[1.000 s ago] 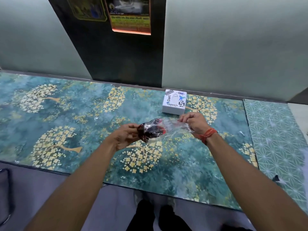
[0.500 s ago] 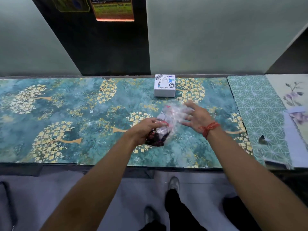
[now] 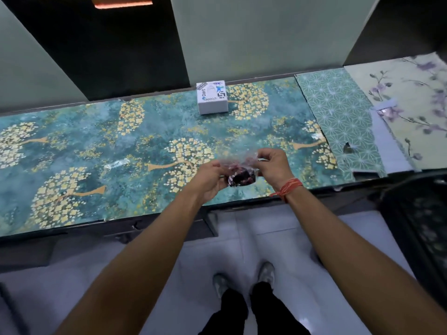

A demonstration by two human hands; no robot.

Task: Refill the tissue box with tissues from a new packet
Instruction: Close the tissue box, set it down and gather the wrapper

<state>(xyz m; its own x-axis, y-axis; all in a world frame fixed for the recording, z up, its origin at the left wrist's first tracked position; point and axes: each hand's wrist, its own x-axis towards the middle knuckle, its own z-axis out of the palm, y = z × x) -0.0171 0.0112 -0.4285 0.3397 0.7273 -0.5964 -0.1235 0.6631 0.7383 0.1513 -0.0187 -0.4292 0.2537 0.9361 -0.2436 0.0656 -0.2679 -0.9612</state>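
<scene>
Teal floral countertop runs wide and bare leftward; a white box sits at its back edge. Near the front edge, left hand and right hand both pinch the clear packet between them.

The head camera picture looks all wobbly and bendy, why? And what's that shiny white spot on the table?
In the head view, the wide-angle lens curves the table edge and walls; the shiny patch is light glare on the glossy top; the clear packet between the left hand and right hand is smeared, probably motion blur; the white box looks soft, its print only partly readable.
</scene>
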